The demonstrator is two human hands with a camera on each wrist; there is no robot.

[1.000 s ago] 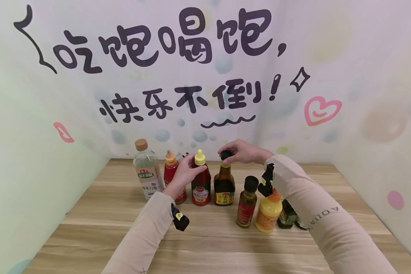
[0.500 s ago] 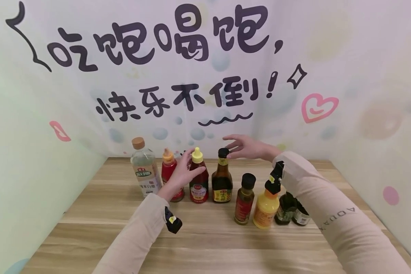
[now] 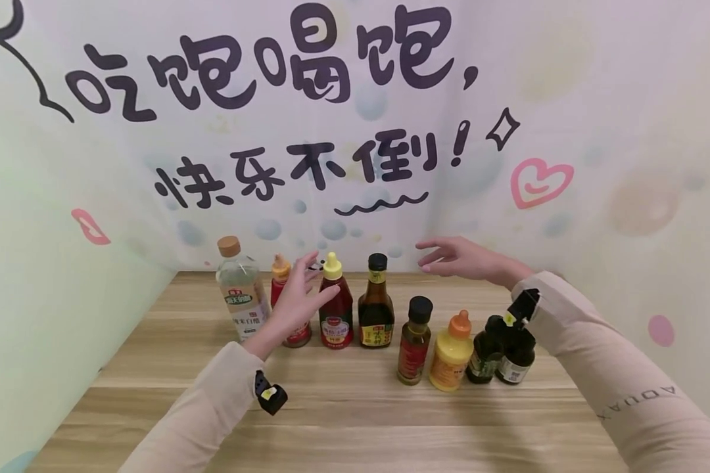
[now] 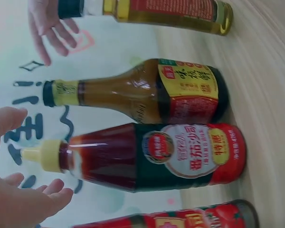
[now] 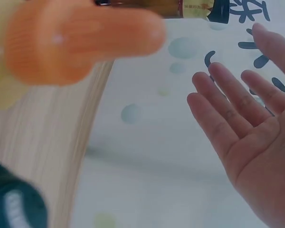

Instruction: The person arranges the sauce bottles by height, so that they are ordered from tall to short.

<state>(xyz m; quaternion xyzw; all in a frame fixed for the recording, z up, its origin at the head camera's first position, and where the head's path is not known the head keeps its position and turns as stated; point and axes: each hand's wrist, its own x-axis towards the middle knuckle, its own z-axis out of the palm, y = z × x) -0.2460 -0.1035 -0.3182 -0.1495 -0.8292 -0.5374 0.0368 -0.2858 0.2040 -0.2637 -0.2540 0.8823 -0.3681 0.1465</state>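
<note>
My left hand (image 3: 296,299) is beside the yellow-capped ketchup bottle (image 3: 336,318), its fingers extended and the thumb apart. In the left wrist view, a gap shows between that hand and the bottle's nozzle cap (image 4: 42,156). Right of the ketchup stands a dark soy sauce bottle (image 3: 376,309) with a black cap, upright. Raised above the table's back edge, my right hand (image 3: 466,257) holds nothing, its fingers loosely extended. A red bottle (image 3: 298,334) with an orange nozzle is partly covered by my left hand. At the left stands a clear vinegar bottle (image 3: 242,295).
Nearer on the right are an oil bottle (image 3: 414,351) with a black cap, a yellow squeeze bottle (image 3: 451,358) with an orange nozzle, and two dark jars (image 3: 484,355) side by side. The wooden table (image 3: 355,427) meets a printed cloth backdrop (image 3: 479,197) behind.
My right hand has come off the soy sauce bottle's cap and moved right. My left hand has drawn slightly left from the ketchup bottle. The bottles stay standing in place.
</note>
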